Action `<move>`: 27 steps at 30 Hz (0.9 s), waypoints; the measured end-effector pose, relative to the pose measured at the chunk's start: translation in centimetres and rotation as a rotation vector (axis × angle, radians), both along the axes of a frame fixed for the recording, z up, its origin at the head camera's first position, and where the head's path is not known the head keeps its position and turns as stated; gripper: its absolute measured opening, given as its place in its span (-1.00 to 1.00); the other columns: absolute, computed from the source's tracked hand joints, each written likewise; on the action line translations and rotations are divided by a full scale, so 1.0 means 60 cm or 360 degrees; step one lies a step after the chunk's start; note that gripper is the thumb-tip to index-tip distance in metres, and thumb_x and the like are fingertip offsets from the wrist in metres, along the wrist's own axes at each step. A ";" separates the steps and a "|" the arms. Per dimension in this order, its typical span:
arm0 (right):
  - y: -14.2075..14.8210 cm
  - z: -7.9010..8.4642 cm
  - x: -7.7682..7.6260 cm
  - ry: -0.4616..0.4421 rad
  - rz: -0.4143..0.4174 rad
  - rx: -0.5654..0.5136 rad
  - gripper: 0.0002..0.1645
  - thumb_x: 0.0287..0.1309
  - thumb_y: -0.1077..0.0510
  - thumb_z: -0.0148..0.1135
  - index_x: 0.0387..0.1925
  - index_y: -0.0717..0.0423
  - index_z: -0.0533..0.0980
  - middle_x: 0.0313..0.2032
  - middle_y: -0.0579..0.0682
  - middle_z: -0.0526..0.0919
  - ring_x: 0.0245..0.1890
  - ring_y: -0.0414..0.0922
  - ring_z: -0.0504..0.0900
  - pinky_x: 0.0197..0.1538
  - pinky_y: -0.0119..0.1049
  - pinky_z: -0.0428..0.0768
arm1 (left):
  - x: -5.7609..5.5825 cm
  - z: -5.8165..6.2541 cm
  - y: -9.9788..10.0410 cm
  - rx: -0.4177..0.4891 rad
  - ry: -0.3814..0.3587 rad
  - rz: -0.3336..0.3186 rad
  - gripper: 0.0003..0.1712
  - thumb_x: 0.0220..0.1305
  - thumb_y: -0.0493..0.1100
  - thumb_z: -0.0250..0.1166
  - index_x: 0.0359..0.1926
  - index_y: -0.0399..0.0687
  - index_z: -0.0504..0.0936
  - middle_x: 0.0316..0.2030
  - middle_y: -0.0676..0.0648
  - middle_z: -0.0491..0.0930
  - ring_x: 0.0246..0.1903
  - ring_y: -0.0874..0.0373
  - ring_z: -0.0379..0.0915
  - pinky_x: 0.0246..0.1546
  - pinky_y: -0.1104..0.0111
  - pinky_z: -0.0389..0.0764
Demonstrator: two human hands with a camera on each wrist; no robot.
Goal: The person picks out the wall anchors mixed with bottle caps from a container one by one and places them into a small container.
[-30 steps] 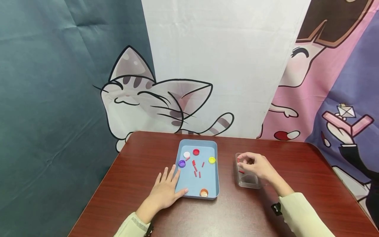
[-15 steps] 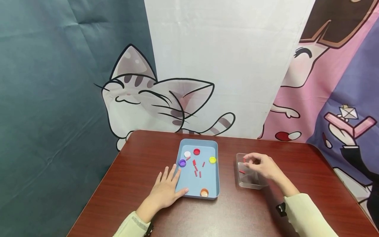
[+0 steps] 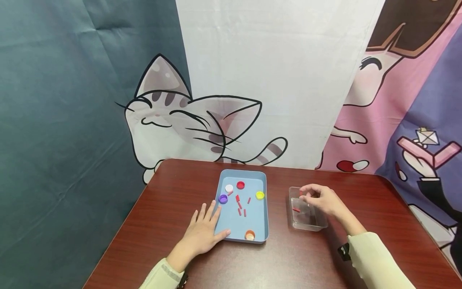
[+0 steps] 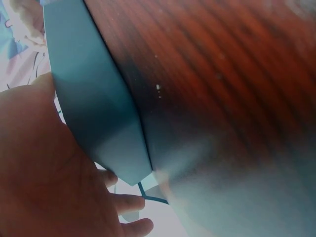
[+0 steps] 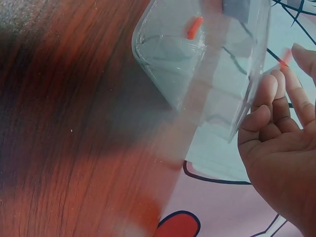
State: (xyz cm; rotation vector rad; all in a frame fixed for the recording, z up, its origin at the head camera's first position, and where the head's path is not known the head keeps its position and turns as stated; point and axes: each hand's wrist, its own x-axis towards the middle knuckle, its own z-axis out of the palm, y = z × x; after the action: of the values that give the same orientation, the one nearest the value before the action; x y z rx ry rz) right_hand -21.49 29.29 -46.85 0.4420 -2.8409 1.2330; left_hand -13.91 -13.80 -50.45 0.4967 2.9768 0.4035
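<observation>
My right hand (image 3: 323, 199) is over the far part of a clear plastic box (image 3: 306, 228) and pinches a small red stick (image 5: 286, 58) between thumb and forefinger. Another red stick (image 3: 296, 210) lies inside the box. On the left, my left hand (image 3: 202, 233) has its fingers spread, fingertips and thumb at the near left rim of a light blue tray (image 3: 234, 228). Several red sticks (image 3: 240, 205) lie scattered mid-tray. Among them and around are a white cap (image 3: 229, 188), a red cap (image 3: 240, 185), a purple cap (image 3: 223, 199) and a yellow cap (image 3: 260, 195).
An orange-brown round cap (image 3: 250, 235) sits in the tray's near right corner. Tray and box stand apart on a dark red wooden table (image 3: 281, 261). Behind the table's far edge hangs a printed cloth (image 3: 288, 80) with a cartoon cat.
My right hand has shifted a little to the right over the box, still holding a red stick. The left hand and the things in the tray stay as they were.
</observation>
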 end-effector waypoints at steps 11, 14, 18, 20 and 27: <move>-0.011 0.002 0.006 -0.0027 0.0004 -0.0025 -0.65 0.22 0.12 0.43 0.00 0.18 0.64 -0.42 -0.07 0.55 -0.39 -0.24 0.50 -0.37 -0.40 0.45 | 0.000 0.004 0.001 -0.0001 0.0007 -0.0002 0.02 0.38 0.47 0.03 0.59 -0.06 0.11 0.60 -0.18 -0.07 0.54 -0.32 -0.15 0.45 -0.24 -0.01; -0.026 0.004 0.011 -0.0051 0.0030 -0.0060 -0.63 0.23 0.13 0.42 0.03 0.18 0.64 -0.42 -0.06 0.56 -0.40 -0.23 0.51 -0.38 -0.38 0.49 | 0.000 0.006 0.002 0.0004 0.0006 -0.0002 0.02 0.38 0.46 0.04 0.59 -0.07 0.11 0.60 -0.19 -0.07 0.54 -0.33 -0.15 0.45 -0.24 -0.01; -0.051 0.004 0.015 -0.0079 0.0070 -0.0151 -0.62 0.21 0.13 0.44 0.02 0.18 0.63 -0.44 -0.02 0.57 -0.43 -0.21 0.53 -0.40 -0.33 0.57 | 0.000 0.006 0.002 0.0017 -0.0004 0.0000 0.01 0.38 0.45 0.05 0.59 -0.07 0.11 0.60 -0.18 -0.08 0.54 -0.33 -0.16 0.45 -0.24 -0.02; -0.064 0.003 0.016 -0.0074 0.0089 -0.0181 -0.65 0.20 0.14 0.45 0.00 0.15 0.64 -0.45 -0.02 0.57 -0.45 -0.21 0.53 -0.42 -0.33 0.58 | 0.000 0.005 0.002 0.0020 -0.0008 0.0000 0.01 0.38 0.46 0.05 0.59 -0.07 0.11 0.60 -0.18 -0.08 0.54 -0.33 -0.16 0.45 -0.24 -0.02; -0.100 -0.001 0.014 -0.0009 0.0132 -0.0204 -0.71 0.17 0.14 0.47 -0.07 0.08 0.66 -0.49 -0.08 0.56 -0.49 -0.23 0.50 -0.45 -0.40 0.49 | 0.001 0.003 0.001 0.0006 0.0001 -0.0003 0.03 0.37 0.48 0.04 0.59 -0.07 0.11 0.60 -0.18 -0.07 0.54 -0.33 -0.15 0.45 -0.24 -0.01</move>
State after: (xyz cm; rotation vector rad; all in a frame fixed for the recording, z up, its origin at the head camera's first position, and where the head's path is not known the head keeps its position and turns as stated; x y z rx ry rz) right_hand -20.65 23.30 -46.92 0.5567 -2.7530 1.4224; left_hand -13.84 -13.72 -50.26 0.5000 2.9763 0.4087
